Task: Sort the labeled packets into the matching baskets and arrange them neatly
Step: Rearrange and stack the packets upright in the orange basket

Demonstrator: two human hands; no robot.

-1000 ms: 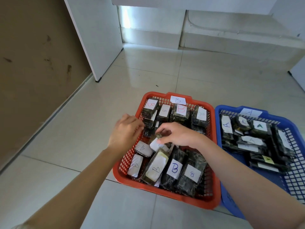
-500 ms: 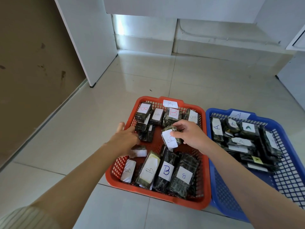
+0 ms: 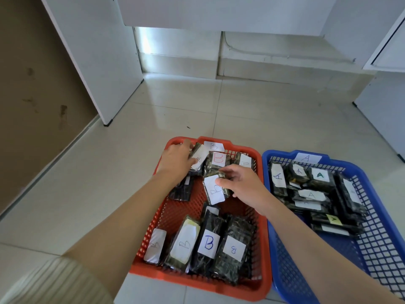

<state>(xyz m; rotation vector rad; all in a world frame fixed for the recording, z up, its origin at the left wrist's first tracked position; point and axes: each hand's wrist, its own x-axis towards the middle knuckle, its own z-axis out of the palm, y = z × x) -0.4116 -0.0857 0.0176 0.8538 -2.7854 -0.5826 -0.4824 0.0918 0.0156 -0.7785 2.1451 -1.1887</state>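
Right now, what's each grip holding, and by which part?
Right-hand grip pinches a dark wrapped packet with a white B label at its upper right corner. Left-hand grip holds another white-labelled dark packet by its left edge, in the red plastic basket.

Blue basket (image 3: 282, 290) cut off bottom right; left hand (image 3: 175, 160) covers packet (image 3: 200, 155) label (letter half hidden).

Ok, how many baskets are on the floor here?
2. The red basket, tagged B, sits on the tiled floor in the middle; the blue basket, tagged A, stands right beside it on its right. No other shows in this view.
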